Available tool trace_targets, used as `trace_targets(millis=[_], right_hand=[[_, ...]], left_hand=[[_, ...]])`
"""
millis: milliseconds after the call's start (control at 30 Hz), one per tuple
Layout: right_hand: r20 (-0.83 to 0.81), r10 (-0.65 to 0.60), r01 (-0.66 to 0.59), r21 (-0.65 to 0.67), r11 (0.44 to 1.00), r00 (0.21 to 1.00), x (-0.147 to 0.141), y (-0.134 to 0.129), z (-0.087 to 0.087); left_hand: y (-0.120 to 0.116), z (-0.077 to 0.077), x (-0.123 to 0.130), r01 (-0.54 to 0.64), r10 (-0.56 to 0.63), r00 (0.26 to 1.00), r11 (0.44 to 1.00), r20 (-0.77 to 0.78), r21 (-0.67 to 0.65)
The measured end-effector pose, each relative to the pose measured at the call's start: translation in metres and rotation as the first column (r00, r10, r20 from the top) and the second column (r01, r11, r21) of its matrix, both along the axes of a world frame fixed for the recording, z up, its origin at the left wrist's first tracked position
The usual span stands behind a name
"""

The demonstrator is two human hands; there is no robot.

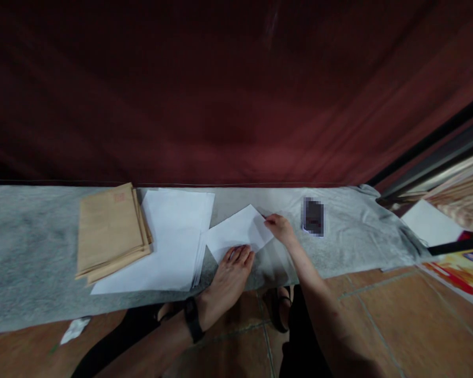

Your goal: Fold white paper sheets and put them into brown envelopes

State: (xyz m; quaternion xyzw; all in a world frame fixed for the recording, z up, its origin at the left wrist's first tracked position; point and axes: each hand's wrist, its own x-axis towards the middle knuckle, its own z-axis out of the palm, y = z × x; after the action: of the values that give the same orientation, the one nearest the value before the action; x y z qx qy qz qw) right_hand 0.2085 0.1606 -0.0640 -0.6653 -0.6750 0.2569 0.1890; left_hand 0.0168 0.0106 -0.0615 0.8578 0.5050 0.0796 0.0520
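Note:
A small white sheet of paper (238,228), which looks folded, lies at an angle on the grey cloth in front of me. My left hand (236,265) rests on its near edge with the fingers laid flat, and a dark band circles that wrist. At the paper's right corner, my right hand (279,227) is closed in a pinch on the edge; the fingertips are partly hidden. Just left of the sheet is a stack of larger white paper (177,236). Brown envelopes (110,226) are piled over the stack's left side.
The long grey cloth (31,252) covers a narrow surface against a dark red backdrop (220,105). A blurred-out dark object (314,216) sits right of my right hand. Below are floor tiles (398,304), a scrap of white paper (74,329) and a colourful package (463,273).

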Motion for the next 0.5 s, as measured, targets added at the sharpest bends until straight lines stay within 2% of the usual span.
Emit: trace_targets(millis=[133,233,367,500], right_hand=[[-0.087,-0.014,0.007,-0.083,0.997,0.996,0.020,-0.005,0.005],[-0.154,-0.015,-0.015,-0.189,0.982,0.988,0.024,-0.016,0.006],[-0.185,-0.002,-0.061,-0.335,0.940,0.983,0.025,-0.030,0.006],[-0.139,0.024,-0.075,-0.373,0.925,0.990,0.033,-0.034,0.010]], left_hand=[[0.009,0.009,-0.011,-0.091,0.093,0.995,0.995,0.044,-0.045],[0.018,0.010,-0.008,-0.167,0.170,0.981,0.985,0.093,-0.047],[0.030,-0.006,0.005,-0.244,0.241,0.965,0.970,0.100,0.017],[0.040,-0.025,0.014,-0.276,0.265,0.958,0.955,0.113,0.105]])
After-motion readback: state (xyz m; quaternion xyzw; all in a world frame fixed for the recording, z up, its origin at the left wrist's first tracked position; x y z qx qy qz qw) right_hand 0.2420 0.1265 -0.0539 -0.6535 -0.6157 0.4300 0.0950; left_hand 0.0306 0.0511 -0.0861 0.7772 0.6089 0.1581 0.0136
